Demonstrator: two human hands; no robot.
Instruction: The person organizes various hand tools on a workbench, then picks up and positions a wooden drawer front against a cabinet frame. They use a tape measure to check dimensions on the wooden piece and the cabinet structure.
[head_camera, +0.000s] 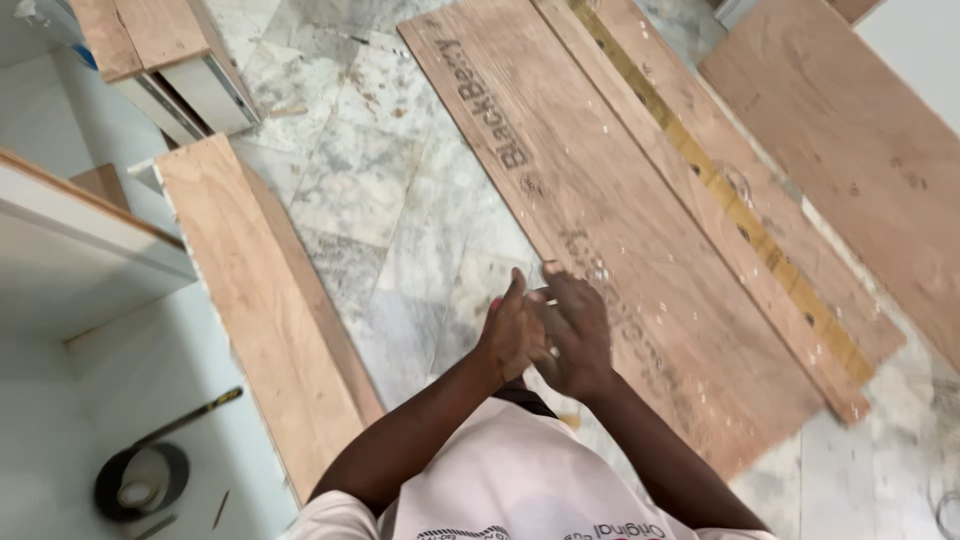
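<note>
I am watching from the head view. Both hands are meeting in front of the chest, palms pressing together: left hand (512, 335) against right hand (577, 335). Fingers are lying flat, not curled round anything; I am seeing nothing held in either, though motion blur is softening the fingertips.

Nearest thing is the long plywood board (600, 220) on the marble floor (390, 200). It is lying just beyond and to the right of the hands, its long axis running from far left to near right. The right hand is hovering over its near-left edge and is the nearer of the two; the left hand is sitting over bare floor beside it. I cannot tell whether either is touching it.

A narrower strip (720, 190) with a yellow band is lying on the board's right side, parallel to it. Another sheet (850, 150) is lying further right. At left, a plank (265, 310) is resting along a white panel (140, 380), where a tape roll (142, 482) and a pencil-like tool (190, 415) are sitting.
</note>
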